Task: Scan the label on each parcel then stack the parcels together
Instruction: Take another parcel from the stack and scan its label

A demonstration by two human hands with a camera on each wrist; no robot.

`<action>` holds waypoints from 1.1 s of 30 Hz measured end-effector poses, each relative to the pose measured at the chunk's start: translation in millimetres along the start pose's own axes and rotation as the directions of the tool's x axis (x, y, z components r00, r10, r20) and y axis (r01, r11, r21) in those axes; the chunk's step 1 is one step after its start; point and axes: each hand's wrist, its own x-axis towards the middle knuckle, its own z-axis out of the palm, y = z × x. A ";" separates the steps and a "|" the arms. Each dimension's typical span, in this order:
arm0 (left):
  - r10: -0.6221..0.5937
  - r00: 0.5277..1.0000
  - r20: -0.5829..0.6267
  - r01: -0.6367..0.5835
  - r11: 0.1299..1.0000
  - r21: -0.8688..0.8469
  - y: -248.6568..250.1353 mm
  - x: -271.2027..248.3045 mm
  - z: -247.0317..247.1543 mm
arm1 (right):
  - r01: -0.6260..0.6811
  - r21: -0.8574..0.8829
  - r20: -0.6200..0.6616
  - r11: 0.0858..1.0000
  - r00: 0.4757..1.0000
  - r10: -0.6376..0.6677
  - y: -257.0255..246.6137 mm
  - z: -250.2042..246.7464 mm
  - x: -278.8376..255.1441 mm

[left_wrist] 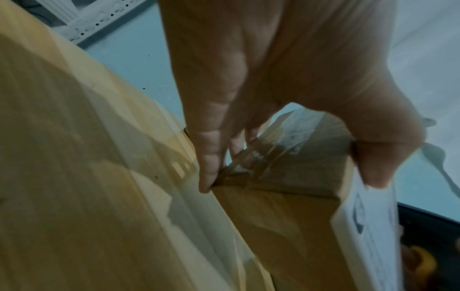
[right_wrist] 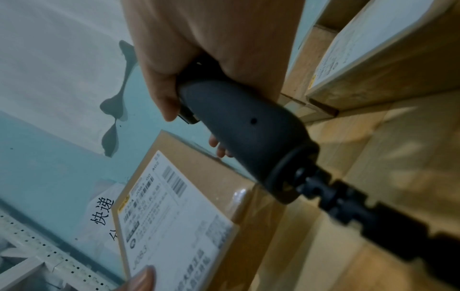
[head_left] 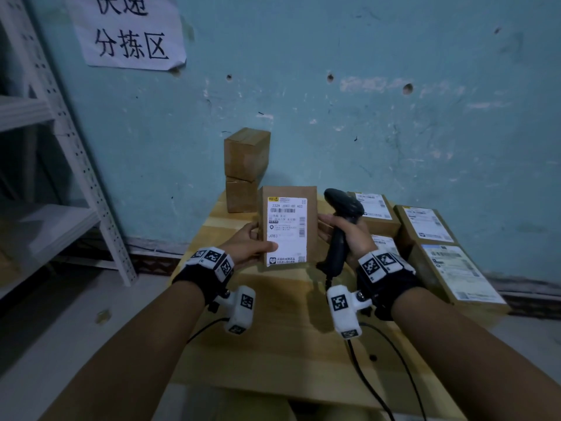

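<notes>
**Parcel held label-up, scanner beside it**

The left hand (head_left: 249,243) holds a cardboard parcel (head_left: 287,227) upright above the tabletop (head_left: 273,329), its grip closed round the parcel's left edge: thumb pressed on the shipping label (head_left: 287,230), fingers behind. Standing it this way turns the label toward the person, probably so the barcodes can be read.

The right hand (head_left: 346,232) has its grip wrapped round the handle of a black barcode scanner (head_left: 341,226), while its fingertips (head_left: 324,221) reach past the handle to the parcel's right edge, apparently steadying it. The scanner head sits just right of the parcel, above that grip, and seems not yet aimed at the label; its cable (head_left: 373,375) trails back toward the person.

Right of the right grip, labelled parcels (head_left: 428,223) lie flat, labels up, seemingly awaiting scanning. Beyond the left grip, against the blue wall (head_left: 394,117), two plain boxes (head_left: 246,170) stand one on the other, likely the stack this parcel will join once scanned
</notes>
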 end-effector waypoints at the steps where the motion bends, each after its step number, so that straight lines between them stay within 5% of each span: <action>1: 0.004 0.999 -0.031 -0.005 1.000 -0.013 -3.2 1.2 -2.3 | -0.013 0.008 0.008 1.000 1.000 0.013 0.3 -0.4 -2.2; 8: -0.014 0.983 -0.181 0.011 1.000 -0.018 -16.3 9.7 -10.7 | -0.082 -0.036 0.054 0.996 0.995 0.084 -4.1 -1.1 -13.8; 18: -0.128 0.972 -0.199 0.077 0.967 -0.243 -24.2 34.4 -18.3 | -0.096 -0.261 0.158 0.961 0.977 0.140 -7.6 13.8 -23.4; 33: -0.138 0.947 -0.289 0.107 0.987 -0.123 -35.2 43.3 -23.1 | -0.048 -0.455 0.247 0.889 0.952 0.178 -4.1 28.1 -43.2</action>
